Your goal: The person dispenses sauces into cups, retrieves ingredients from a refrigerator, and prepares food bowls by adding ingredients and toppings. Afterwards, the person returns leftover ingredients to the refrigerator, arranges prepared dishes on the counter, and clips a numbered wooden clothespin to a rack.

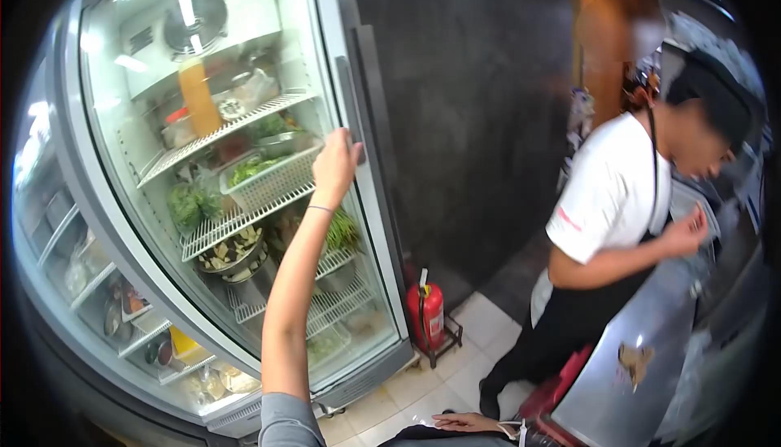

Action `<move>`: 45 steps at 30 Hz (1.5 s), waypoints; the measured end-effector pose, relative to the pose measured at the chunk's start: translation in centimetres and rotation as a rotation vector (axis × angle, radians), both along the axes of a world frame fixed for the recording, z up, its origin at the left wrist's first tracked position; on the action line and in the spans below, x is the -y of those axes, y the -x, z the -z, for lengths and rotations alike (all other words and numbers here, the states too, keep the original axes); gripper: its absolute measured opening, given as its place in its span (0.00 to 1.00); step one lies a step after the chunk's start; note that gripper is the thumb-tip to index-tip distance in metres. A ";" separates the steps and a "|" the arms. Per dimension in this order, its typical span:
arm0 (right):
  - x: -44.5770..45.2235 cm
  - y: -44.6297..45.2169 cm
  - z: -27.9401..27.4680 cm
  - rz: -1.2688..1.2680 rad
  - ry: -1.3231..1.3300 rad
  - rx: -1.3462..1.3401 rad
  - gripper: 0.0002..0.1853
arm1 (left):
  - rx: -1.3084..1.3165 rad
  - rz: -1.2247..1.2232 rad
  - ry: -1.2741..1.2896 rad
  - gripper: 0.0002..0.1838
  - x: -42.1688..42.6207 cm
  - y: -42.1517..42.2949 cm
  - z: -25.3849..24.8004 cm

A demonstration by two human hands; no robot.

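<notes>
Viewing the head camera from my remote station, I locate the long grey bar handle (347, 93) on the right-side frame of the tall glass refrigerator door (387, 276). The handle's long axis runs along that frame: upper end pointing up and slightly left in the view, lower end down and right. The left hand (335, 169) is at the lower part of the handle; its grip is narrow, fingers curled around the bar. The right hand (470, 423) is low beside the body, fingers pointing left in the view; I cannot tell its grip state. Behind the glass, a white plastic basket (264, 192) of greens stands on a wire shelf. A red fire extinguisher (428, 315) stands on the floor just beside the refrigerator. At right, a co-worker in a white shirt (606, 183) leans over a steel tabletop (598, 382).
</notes>
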State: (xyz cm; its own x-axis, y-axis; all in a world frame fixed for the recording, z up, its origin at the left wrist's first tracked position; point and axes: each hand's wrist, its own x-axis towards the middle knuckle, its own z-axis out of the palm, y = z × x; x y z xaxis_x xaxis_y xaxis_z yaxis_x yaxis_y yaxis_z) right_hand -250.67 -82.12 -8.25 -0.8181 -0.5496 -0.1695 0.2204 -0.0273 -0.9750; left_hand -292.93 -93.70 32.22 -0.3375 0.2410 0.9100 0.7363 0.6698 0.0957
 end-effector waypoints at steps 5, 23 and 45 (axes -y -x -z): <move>-7.6 5.6 -1.8 0.150 -0.342 -0.108 0.24 | 0.111 -0.200 0.077 0.19 -2.6 2.6 -1.1; -12.7 14.9 -14.0 0.591 0.131 -0.297 0.18 | 0.195 0.285 -0.053 0.13 -0.9 -16.6 -1.2; 6.7 33.2 -40.9 0.238 -0.014 -1.651 0.25 | -0.418 -1.297 -0.009 0.39 19.1 -48.1 11.2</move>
State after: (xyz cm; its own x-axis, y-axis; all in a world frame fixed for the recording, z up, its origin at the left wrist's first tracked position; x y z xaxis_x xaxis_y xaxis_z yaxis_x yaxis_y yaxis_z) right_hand -283.92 -88.80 32.63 -0.1702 -0.4008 0.9002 -0.9847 0.1035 -0.1401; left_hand -244.84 -112.78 20.99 -0.0162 -0.0421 0.9990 -0.4417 0.8966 0.0306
